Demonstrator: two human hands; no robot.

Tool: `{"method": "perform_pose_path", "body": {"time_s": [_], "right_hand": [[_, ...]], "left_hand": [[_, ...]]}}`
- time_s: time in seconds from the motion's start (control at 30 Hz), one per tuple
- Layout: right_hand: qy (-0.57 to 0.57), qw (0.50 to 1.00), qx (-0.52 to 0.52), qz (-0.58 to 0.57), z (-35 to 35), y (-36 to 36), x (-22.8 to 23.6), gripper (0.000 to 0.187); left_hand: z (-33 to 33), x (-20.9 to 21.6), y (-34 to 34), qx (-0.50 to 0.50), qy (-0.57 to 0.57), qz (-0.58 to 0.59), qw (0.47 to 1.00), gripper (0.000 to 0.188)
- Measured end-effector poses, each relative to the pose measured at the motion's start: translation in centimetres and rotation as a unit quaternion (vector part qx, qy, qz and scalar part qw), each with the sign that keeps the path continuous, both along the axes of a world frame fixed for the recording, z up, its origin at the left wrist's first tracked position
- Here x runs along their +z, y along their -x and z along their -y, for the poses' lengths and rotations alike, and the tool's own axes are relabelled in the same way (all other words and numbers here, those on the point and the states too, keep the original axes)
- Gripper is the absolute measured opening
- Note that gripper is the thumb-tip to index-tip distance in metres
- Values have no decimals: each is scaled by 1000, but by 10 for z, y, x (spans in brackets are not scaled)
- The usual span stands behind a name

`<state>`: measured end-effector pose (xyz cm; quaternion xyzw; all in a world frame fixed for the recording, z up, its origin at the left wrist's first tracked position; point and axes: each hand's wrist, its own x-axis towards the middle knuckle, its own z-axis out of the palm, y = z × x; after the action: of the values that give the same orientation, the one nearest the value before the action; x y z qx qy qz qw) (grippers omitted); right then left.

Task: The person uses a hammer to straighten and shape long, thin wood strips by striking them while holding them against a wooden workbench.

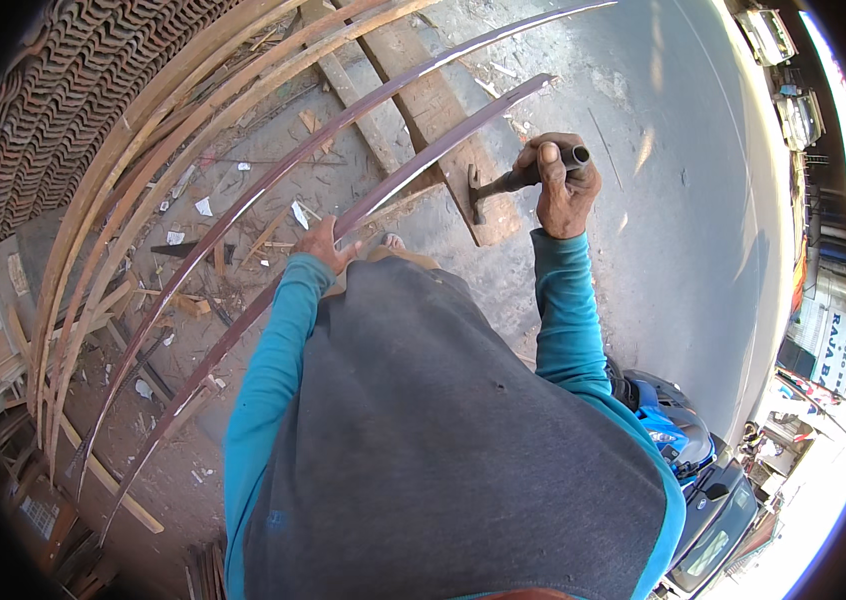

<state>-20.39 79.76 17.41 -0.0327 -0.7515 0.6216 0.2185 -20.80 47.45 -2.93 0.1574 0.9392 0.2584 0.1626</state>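
Observation:
My right hand (pixel 565 190) is wrapped round the handle of a hammer (pixel 476 195). The hammer's head shows over the end of a wide wooden plank (pixel 433 110), and the round butt of the handle sticks out past my thumb. My left hand (pixel 321 245) grips a long purple-brown wooden strip (pixel 443 143), thumb on one side and fingers on the other. That strip runs from the lower left up past the plank. A second wooden strip of the same colour (pixel 343 122) lies to its left, roughly alongside.
Several bare timber lengths (pixel 133 130) lie further left, beside stacked roof tiles (pixel 73 90). Wood offcuts and white scraps (pixel 203 206) litter the ground. Grey pavement (pixel 683 200) stretches to the right. A blue motorbike (pixel 673 420) and a dark car (pixel 713 530) stand at the lower right.

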Motion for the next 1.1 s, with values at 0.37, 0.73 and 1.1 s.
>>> {"method": "perform_pose_path", "body": {"time_s": [0.37,0.73,1.1], "right_hand": [[135,952,-194,-195,-85,82,31,29],[175,937,-251,-169,-147,135,-2,28],[-69,942,-294,-147,-7,97,-35,29]], "left_hand": [[21,-11,-29,69,87,7,994,39],[10,5,-30,76,121,-22,989,38],[19,-15,-35,42,131,-9,990,37]]}}
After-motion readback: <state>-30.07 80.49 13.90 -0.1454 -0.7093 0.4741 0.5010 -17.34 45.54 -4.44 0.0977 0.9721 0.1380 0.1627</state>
